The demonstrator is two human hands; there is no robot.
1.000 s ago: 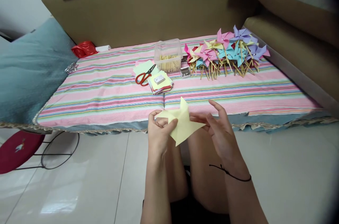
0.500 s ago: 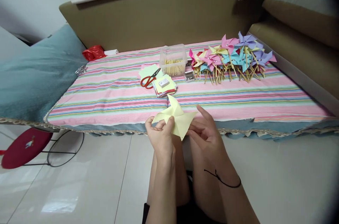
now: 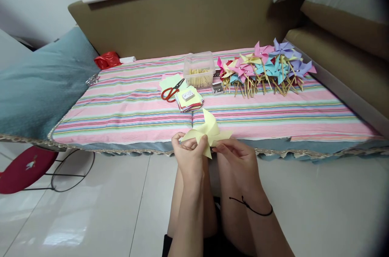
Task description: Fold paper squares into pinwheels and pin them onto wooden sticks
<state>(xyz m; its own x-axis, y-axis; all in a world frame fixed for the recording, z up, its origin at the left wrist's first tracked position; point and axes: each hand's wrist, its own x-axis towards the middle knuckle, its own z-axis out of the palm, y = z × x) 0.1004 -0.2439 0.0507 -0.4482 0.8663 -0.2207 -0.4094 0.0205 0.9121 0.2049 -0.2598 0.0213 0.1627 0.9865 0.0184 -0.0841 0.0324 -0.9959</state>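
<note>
A pale yellow paper pinwheel (image 3: 209,128) is held over my knees, at the front edge of the seat. My left hand (image 3: 190,153) pinches it from the left, thumb pressed on its middle. My right hand (image 3: 237,156) is at its lower right blade, thumb and fingertips pressed together; whether they grip the paper or something small is hidden. Beyond the hands, a stack of coloured paper squares (image 3: 194,104) bears a small white box (image 3: 188,95). Red-handled scissors (image 3: 170,92) lie beside it on green paper (image 3: 170,82).
A clear plastic box (image 3: 199,64) holds wooden sticks, with a small open box of pins (image 3: 217,88) beside it. Many finished pinwheels (image 3: 267,66) lie at the right on the striped cloth (image 3: 127,107). A red bag (image 3: 107,60) is at the back left, a red stool (image 3: 28,170) below.
The yellow pinwheel has turned and shifted slightly right with my left hand. My right hand's raised fingers have folded in, and its fingertips are now closer to the pinwheel's middle.
</note>
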